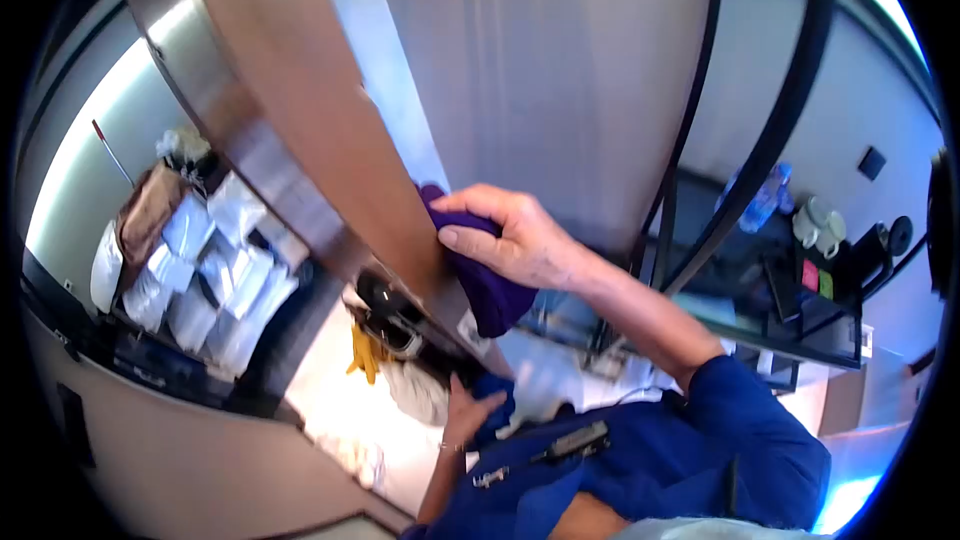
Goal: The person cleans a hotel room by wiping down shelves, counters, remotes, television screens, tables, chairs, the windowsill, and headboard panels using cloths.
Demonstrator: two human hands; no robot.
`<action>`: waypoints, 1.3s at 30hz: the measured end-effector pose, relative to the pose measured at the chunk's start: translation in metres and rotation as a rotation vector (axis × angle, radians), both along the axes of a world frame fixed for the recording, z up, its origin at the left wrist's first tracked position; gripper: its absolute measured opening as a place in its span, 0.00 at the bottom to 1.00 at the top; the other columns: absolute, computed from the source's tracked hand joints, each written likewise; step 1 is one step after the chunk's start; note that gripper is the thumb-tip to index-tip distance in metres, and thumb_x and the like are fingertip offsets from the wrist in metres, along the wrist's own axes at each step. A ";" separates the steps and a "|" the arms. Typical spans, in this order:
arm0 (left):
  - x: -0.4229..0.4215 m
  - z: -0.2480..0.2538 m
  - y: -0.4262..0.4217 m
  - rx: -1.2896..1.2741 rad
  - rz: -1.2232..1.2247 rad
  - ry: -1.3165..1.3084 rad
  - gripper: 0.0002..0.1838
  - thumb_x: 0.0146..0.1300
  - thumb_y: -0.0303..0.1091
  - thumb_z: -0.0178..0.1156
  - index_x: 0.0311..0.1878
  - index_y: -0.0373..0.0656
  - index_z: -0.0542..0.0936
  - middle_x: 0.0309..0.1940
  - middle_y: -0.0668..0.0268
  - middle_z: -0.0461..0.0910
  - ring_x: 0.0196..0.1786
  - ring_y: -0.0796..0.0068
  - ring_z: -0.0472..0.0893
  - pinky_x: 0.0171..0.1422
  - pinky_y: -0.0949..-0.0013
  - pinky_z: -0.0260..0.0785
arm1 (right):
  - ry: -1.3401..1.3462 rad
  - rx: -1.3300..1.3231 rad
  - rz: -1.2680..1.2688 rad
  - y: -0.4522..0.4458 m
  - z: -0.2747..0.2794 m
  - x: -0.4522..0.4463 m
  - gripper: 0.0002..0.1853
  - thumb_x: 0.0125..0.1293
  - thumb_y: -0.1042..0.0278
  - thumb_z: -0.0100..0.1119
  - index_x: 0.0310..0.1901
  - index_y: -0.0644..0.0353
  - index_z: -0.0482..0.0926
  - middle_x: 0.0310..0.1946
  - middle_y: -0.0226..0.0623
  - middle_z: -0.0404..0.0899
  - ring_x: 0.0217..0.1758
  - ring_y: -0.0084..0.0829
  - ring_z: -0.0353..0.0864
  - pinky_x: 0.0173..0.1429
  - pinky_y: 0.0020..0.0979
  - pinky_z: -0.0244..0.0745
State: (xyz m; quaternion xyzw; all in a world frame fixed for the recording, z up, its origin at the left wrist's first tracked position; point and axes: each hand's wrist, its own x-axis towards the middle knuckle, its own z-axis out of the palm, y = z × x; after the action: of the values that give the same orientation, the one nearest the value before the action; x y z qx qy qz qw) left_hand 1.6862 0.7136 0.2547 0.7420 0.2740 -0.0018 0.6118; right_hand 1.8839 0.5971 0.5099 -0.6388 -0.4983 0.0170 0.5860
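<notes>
My right hand (505,235) holds a bunched purple cloth (490,290) against the narrow edge of a brown upright panel (320,120), thumb and fingers pressed on the cloth. Lower down, beside my blue shirt, my left hand (470,415) is closed round a dark blue cloth (495,405), with part of its fingers showing. The panel's lower end lies close above my left hand.
White and clear plastic packages (220,265) are piled on a dark surface at the left. Black metal bars (785,110) rise on the right, near a dark shelf with white cups (820,228) and a plastic bottle (765,198). Yellow gloves (364,355) hang below the panel.
</notes>
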 end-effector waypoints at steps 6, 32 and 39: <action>0.009 -0.006 -0.018 0.214 0.063 0.074 0.56 0.45 0.40 0.77 0.70 0.23 0.53 0.59 0.45 0.72 0.62 0.60 0.73 0.67 0.63 0.64 | 0.102 0.156 0.246 -0.004 -0.029 0.019 0.19 0.58 0.72 0.69 0.52 0.62 0.80 0.41 0.37 0.80 0.45 0.27 0.78 0.52 0.27 0.71; 0.175 -0.230 -0.090 -0.617 0.818 0.347 0.19 0.67 0.33 0.58 0.56 0.32 0.73 0.48 0.58 0.79 0.48 0.65 0.80 0.51 0.61 0.76 | 0.554 -0.444 -0.397 -0.093 -0.268 0.073 0.25 0.53 0.73 0.69 0.55 0.58 0.77 0.46 0.43 0.78 0.50 0.37 0.79 0.57 0.32 0.73; 0.386 -0.283 -0.018 0.220 0.729 0.112 0.18 0.62 0.36 0.61 0.48 0.31 0.75 0.48 0.42 0.77 0.54 0.43 0.75 0.60 0.49 0.66 | 0.748 -0.704 -0.204 -0.163 -0.334 0.003 0.26 0.54 0.69 0.72 0.56 0.55 0.76 0.47 0.44 0.78 0.53 0.41 0.79 0.57 0.35 0.74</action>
State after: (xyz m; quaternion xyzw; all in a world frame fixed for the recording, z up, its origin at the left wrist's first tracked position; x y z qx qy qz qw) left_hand 2.0721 0.6955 -0.0284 0.6559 0.5516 0.2047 0.4729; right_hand 1.8866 0.4343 0.1763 -0.7927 -0.1543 0.3532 0.4723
